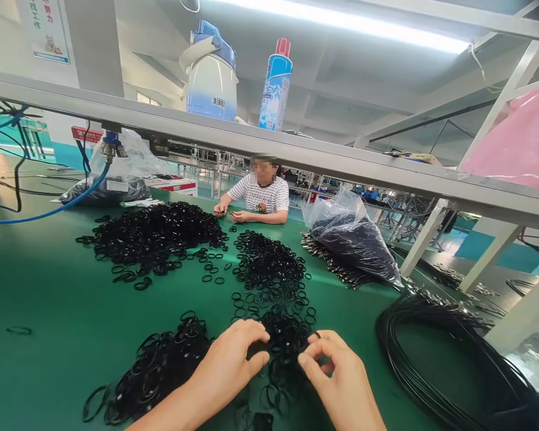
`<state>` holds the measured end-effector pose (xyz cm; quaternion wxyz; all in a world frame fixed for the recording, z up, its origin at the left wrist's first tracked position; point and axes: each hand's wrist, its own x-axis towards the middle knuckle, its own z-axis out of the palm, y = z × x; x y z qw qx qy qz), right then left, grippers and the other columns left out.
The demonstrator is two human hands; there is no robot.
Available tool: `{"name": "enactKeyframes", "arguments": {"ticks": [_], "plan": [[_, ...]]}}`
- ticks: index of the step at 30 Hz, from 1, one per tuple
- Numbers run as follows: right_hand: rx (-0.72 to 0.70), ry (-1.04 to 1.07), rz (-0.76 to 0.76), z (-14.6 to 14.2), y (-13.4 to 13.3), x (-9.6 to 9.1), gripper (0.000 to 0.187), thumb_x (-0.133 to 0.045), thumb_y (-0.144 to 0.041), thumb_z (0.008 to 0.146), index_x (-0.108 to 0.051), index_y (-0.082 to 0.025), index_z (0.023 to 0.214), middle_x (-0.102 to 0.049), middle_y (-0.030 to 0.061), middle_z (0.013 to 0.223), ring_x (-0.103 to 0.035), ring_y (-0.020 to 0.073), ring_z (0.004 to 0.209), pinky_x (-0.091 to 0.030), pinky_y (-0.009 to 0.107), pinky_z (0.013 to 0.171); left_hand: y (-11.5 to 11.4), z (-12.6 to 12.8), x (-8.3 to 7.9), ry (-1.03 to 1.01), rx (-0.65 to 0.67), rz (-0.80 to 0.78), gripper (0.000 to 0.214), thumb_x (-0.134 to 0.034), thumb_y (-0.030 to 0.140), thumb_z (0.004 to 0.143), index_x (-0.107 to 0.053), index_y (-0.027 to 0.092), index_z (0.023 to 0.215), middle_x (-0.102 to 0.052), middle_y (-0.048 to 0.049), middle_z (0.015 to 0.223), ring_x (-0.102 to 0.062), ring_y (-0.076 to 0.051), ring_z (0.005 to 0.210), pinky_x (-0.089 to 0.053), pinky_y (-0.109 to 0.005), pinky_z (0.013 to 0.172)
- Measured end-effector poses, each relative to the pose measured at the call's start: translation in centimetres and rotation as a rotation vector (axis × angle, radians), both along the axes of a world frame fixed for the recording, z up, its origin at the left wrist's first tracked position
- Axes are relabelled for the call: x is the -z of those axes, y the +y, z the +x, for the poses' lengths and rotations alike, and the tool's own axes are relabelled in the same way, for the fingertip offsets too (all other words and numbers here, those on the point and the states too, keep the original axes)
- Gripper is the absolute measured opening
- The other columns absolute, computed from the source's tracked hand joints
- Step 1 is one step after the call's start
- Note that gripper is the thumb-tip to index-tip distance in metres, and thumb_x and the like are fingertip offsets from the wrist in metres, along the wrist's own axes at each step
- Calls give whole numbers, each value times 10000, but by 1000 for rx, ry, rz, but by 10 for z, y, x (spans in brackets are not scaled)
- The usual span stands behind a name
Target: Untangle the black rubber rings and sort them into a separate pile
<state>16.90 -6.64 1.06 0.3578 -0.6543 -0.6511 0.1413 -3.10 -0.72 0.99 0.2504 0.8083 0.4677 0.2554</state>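
My left hand [227,365] and my right hand [336,377] rest low in the view on a green table [58,299], both with fingers curled into a heap of small black rubber rings [284,335]. The fingertips of both hands pinch rings from that heap. A second dark pile of larger black rings [155,371] lies just left of my left hand. More rings spread away from me in a long pile [267,263], and a big mound of rings [155,236] sits at the far left.
A person in a striped shirt [260,197] sits across the table, hands on it. A clear bag of black parts [353,239] lies at right, coiled black cable [453,359] nearer right. An overhead shelf [269,143] holds a white-blue jug [211,75] and spray can [276,84].
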Motion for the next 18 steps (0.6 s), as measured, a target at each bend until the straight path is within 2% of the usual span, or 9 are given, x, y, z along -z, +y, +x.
{"name": "enactKeyframes", "arguments": {"ticks": [2,4,6,8,9,11,13,14,18], "plan": [[9,-45,-18,1,1,5,209,-533,-278,777,-607,-219,590,-612,51,1089,-606,224,996,-484,267,697,-5,2,-4,-35,62,10,228,-617,270,736,-676,259,955,-593,-17,1132,-500,-228,1037,-383,-311,892],[21,-103,1,0,0,9,178,-537,-236,772,-622,-231,615,-612,32,1119,-595,222,1033,-472,273,729,-9,4,-11,-46,97,9,142,-566,305,795,-694,253,827,-585,-12,1046,-496,-215,1010,-395,-313,875],[23,-173,1,-1,-1,9,158,-514,-190,781,-645,-264,732,-655,4,1019,-633,192,936,-458,249,681,-12,4,-17,-46,104,-14,194,-529,291,819,-661,226,693,-543,-7,926,-510,-190,915,-422,-296,795],[36,-254,-37,-4,-3,10,209,-491,-179,804,-641,-301,881,-689,-23,837,-658,175,759,-429,240,597,-13,4,-18,-50,96,-58,89,-572,230,769,-633,218,706,-509,-1,896,-513,-176,864,-433,-290,759],[43,-300,-61,-5,-3,11,221,-489,-192,816,-635,-311,931,-692,-32,761,-656,176,687,-411,244,564,-13,3,-17,-55,98,-76,43,-600,200,735,-633,223,749,-512,-3,932,-513,-181,885,-434,-301,782],[43,-405,-64,-6,-2,15,214,-493,-232,836,-637,-311,973,-697,-27,690,-653,191,638,-394,261,556,-13,2,-12,-64,122,-84,146,-627,180,711,-651,250,837,-511,-19,1117,-477,-219,1039,-399,-357,893],[-4,-514,16,-5,0,20,212,-484,-251,857,-650,-291,983,-705,-5,702,-656,199,655,-406,277,602,-12,2,-7,-71,152,-62,144,-620,224,748,-686,283,862,-471,-8,1280,-366,-261,1203,-306,-412,1005],[-32,-562,75,-4,1,22,220,-472,-247,868,-656,-280,984,-703,5,703,-653,197,659,-410,283,625,-11,3,-6,-76,156,-55,141,-601,255,777,-702,297,865,-488,-1,1288,-344,-266,1229,-284,-416,1023],[-125,-605,242,-1,4,27,261,-467,-146,835,-659,-284,946,-667,2,723,-614,181,692,-418,271,624,-3,3,-11,-105,113,-12,166,-600,274,782,-727,310,883,-664,-9,1011,-503,-229,1059,-379,-341,928]]}}
